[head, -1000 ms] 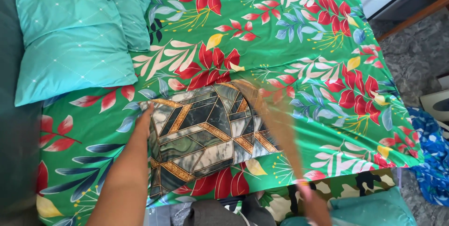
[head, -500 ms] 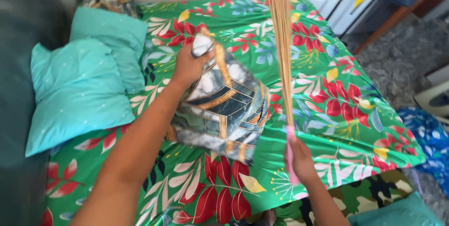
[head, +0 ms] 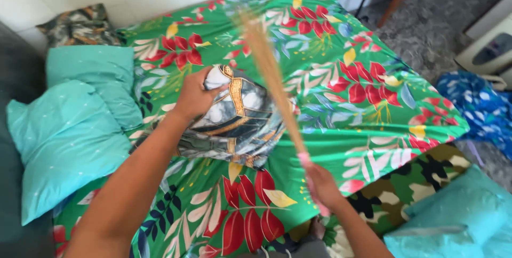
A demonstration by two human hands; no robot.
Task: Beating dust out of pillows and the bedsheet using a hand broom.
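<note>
the bed under its green sheet with red and white leaves (head: pixel 373 108) fills the frame, two soft teal pillows (head: pixel 69 130) at left. mid-frame, our left hand (head: pixel 194 98) bunches a corner of the grey marble-and-gold patterned pillow (head: pixel 240 124); we judge it light, soft, best gripped by a corner. our right hand (head: pixel 320 186) closes round the stiff straw broom's (head: pixel 272 87) pink handle, bristles blurred.

Bright even daylight, slight motion blur
</note>
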